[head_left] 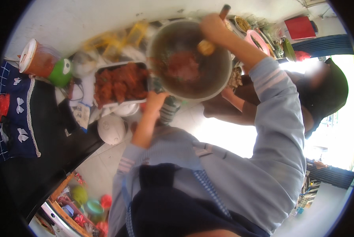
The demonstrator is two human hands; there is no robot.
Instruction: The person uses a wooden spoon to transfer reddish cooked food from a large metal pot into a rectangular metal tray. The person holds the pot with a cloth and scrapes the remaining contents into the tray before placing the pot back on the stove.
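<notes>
A large grey metal pot (221,81) stands at the top centre, with reddish food (183,65) in cloudy, steaming liquid. My right hand (215,29) is closed over the pot's far right rim, round the brown handle of a utensil (225,12). Below that hand a rounded yellowish piece (206,47) shows; whether it belongs to the utensil is unclear. At the pot's near left side my left hand (157,102) is closed on a grey striped cloth (170,111), its fingers partly hidden. Left of the pot, a white-rimmed tray (106,104) is heaped with red-coated pieces of meat (121,82).
A lidded tub of orange-red contents (38,59) and a green round container (60,72) stand far left. Below the tray is a white round lid-like object (112,129). A person in dark clothes (323,94) sits at the right, near a pink basin (258,41).
</notes>
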